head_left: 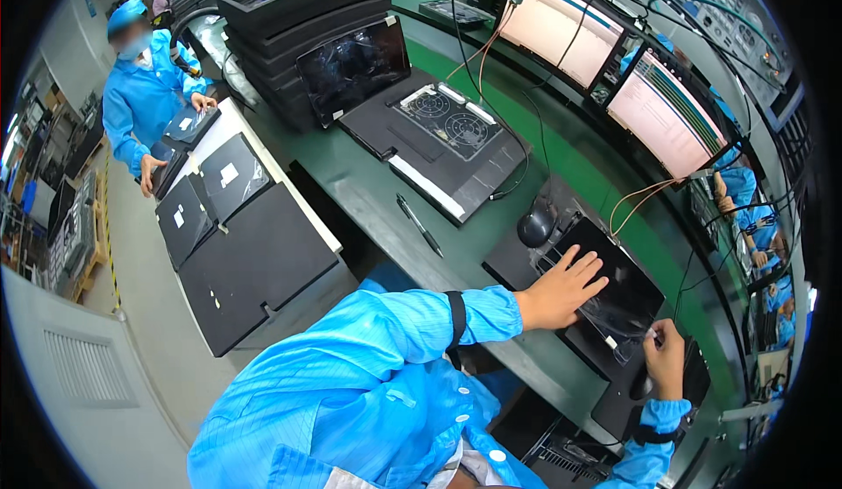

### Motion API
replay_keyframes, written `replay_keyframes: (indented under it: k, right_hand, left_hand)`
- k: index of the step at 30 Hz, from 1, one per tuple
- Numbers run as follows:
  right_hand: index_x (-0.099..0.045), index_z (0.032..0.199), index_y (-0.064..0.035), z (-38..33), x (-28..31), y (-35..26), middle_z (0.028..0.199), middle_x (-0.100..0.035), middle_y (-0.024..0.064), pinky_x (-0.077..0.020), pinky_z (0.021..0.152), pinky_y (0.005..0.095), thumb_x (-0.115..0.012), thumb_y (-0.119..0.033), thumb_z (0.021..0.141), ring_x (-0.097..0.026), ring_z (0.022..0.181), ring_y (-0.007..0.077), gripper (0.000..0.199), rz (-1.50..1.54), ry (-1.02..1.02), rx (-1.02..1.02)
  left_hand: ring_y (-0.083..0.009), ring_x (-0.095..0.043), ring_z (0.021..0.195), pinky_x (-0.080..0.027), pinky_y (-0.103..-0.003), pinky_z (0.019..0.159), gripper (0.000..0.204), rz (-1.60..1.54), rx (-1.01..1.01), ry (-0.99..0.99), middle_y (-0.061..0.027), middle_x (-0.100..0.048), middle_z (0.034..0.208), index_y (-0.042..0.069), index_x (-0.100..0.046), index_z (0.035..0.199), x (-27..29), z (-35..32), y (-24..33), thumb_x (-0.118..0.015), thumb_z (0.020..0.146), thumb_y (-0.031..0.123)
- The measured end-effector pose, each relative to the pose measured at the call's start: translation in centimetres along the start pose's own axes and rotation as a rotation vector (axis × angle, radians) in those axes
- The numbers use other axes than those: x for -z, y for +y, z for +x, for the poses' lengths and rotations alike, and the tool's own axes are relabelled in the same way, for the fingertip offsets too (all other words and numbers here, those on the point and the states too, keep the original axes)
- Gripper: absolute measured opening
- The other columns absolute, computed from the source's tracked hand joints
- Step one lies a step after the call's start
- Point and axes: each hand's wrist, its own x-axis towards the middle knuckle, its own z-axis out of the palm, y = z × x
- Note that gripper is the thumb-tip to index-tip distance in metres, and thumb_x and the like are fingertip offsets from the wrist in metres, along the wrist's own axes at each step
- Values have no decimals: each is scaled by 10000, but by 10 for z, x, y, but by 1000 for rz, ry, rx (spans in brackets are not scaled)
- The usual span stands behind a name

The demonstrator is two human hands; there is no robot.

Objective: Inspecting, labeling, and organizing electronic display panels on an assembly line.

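Note:
A black glossy screen panel [633, 282] lies on a dark mat at the right of the bench. My left hand [564, 291] rests on it with fingers spread. Crinkled clear film [617, 320] stretches over the panel's near part, and a small white tag shows beside it. At the panel's near right corner my right hand [666, 356] is closed, its thumb and fingers pinching the film's edge. Both wrists wear black bands over blue sleeves.
A black mouse [537, 224] sits beyond my left hand, and a pen [420, 225] lies farther left. An open laptop-like device [438, 142] stands farther back, near stacked black trays [303, 46]. Two monitors [667, 112] with hanging cables line the back. A co-worker [145, 94] handles a device at left.

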Motion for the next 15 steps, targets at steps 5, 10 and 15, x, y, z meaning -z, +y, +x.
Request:
replay_keyframes:
  k: [5,10,15]
  right_hand:
    - [-595,918,-8,-19,45,-57,698,-476,-31,-290,527,239,-716,-22,846,-398,615,29,141,8,213,3]
    - [-530,1437,34,-39,27,-88,1355,-545,179,-306,1156,414,-503,-622,979,-491,1315,330,801,-1,334,186]
    - [-617,1289,18,-42,-66,-78,1305,-616,160,-375,1123,404,-669,-101,945,-553,1271,313,368,154,207,88]
  left_hand:
    - [-366,-522,1371,-371,-520,1193,549,-75,-160,196,-187,-604,1393,-12,-622,1324,52,8,-7,-713,811,160]
    - [-370,-670,1210,-557,-458,1021,327,-257,90,407,-189,-708,1241,-20,-683,1207,178,-95,-26,-691,881,-3]
    - [-244,-683,1117,-568,-421,967,342,-1068,838,1082,-168,-666,1282,-4,-584,1340,284,-259,-38,-639,1017,90]
